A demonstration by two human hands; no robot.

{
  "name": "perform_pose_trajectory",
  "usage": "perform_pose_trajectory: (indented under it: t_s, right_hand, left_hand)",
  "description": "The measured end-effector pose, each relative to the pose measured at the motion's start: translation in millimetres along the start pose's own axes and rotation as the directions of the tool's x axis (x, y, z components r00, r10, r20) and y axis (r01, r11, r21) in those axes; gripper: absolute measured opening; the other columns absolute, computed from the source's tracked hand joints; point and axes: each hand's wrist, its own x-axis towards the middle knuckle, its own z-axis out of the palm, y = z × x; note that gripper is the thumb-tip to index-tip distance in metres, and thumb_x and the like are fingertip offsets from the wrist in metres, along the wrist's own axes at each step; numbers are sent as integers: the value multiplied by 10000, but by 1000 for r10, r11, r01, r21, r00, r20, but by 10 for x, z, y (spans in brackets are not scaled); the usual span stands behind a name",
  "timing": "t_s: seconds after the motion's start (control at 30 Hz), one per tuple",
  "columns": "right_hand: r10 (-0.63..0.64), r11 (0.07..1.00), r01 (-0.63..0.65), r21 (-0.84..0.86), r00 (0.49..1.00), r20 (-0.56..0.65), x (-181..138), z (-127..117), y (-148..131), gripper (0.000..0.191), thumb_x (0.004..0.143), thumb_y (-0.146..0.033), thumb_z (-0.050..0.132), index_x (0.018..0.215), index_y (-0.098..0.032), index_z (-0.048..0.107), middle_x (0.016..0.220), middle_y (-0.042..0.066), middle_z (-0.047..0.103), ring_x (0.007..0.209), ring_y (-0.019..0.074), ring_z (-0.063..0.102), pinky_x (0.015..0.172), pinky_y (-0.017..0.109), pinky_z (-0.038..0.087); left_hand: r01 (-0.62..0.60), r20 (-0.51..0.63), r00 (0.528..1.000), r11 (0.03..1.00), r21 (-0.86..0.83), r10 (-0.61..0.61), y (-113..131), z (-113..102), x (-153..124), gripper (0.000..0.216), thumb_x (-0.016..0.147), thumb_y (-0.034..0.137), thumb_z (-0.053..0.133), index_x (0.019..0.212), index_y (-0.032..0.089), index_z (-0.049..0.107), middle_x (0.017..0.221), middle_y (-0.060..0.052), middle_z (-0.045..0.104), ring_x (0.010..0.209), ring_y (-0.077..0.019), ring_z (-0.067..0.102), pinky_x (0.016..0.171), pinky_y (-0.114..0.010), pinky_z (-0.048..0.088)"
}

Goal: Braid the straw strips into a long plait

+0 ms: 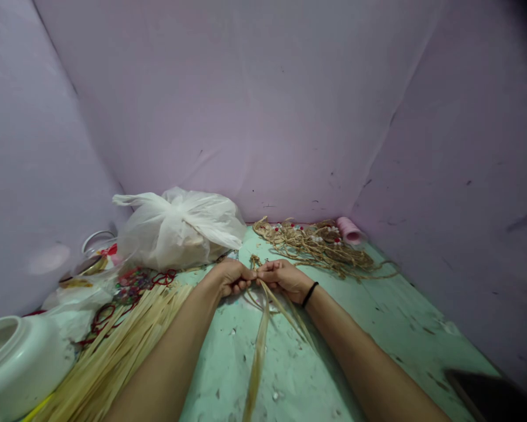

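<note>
Straw strips [258, 357] | left hand [235, 276], right hand [288, 278]: fingertips pinched, apparently on strips | table edge [415, 302] well apart rightward

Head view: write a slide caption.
Left hand and right hand pinch strips above a green surface, white bag beyond.

No readable text, labels, brands, numbers or signs anywhere in view.

White bag [179, 231], white jar [34, 366], pink spool [349, 230]
</note>
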Motion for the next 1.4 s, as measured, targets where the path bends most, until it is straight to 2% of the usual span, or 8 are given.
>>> perform_pose_trajectory:
  t_s: [0.13, 0.47, 0.67, 0.83, 0.93, 1.1, 1.27, 1.4]
  right_hand:
    - [18, 1000, -19, -18, 1000, -16, -6, 14, -12, 76, 518, -144, 611, 529, -100, 549, 455, -14, 541, 341, 11, 289, 359, 174, 144]
    - [42, 997, -43, -61, 999, -30, -4, 7, 2, 53, 533, -114, 581, 566, -110, 540, 457, -17, 550, 339, 16, 301, 357, 172, 146]
    - [58, 996, -63, -66, 995, -77, -25, 6, -28, 104, 520, -81, 584, 580, -127, 514, 421, -43, 513, 342, 21, 330, 356, 162, 167]
    - [68, 996, -75, -58, 992, -104, -52, 10, -58, 170, 501, -62, 592, 613, -139, 490, 397, -66, 485, 330, 21, 327, 348, 155, 178]
    - [72, 995, -78, -57, 993, -89, -54, 8, -58, 169, 498, -60, 586, 611, -138, 488, 430, -44, 533, 337, 22, 352, 352, 150, 203]
    - [70, 996, -73, -42, 995, -77, -34, -5, -27, 176, 460, -45, 587, 590, -132, 507, 477, -21, 577, 410, 47, 457, 396, 145, 287]
    - [65, 997, -66, -32, 998, -19, -37, -20, -21, 74, 530, -124, 591, 593, -112, 553, 492, 1, 592, 337, 11, 306, 334, 148, 172]
    - [60, 998, -60, -28, 998, -22, -32, -35, -13, 72, 578, -166, 580, 550, -102, 560, 451, -5, 560, 319, 8, 246, 320, 159, 133]
  left_hand:
    - [-4, 43, 999, 999, 34, 3, -20, -27, 1, 79, 625, 115, 510, 553, 91, 534, 424, 33, 425, 291, -2, 252, 292, -133, 97]
    - [36, 11, 999, 999, 39, -36, -17, 27, -1, 145, 643, 166, 495, 512, 115, 460, 388, 52, 359, 277, -6, 200, 302, -158, 73]
    - [-87, 48, 995, 996, -7, 87, -57, 0, -5, 107, 591, 170, 515, 516, 119, 459, 422, 42, 398, 296, -10, 239, 305, -155, 89]
    - [-112, 91, 989, 994, -14, 113, -69, -29, -8, 89, 548, 183, 534, 532, 103, 497, 456, 27, 436, 312, -13, 273, 307, -159, 105]
    - [-116, 48, 992, 993, 15, 116, -65, -8, -11, 131, 544, 211, 561, 506, 119, 475, 427, 36, 419, 308, -17, 268, 311, -167, 100]
    - [-79, -92, 992, 994, 70, 86, -55, 67, -11, 148, 555, 205, 554, 482, 140, 442, 366, 51, 371, 281, -25, 227, 317, -185, 81]
    - [-98, -242, 962, 987, 131, 127, -11, 193, -84, 143, 545, 125, 518, 446, 147, 417, 314, 55, 322, 268, -30, 195, 320, -202, 80]
    - [-174, -217, 951, 963, 205, 219, 1, 224, -153, 146, 536, 99, 512, 431, 142, 421, 287, 75, 260, 272, -20, 165, 328, -194, 84]
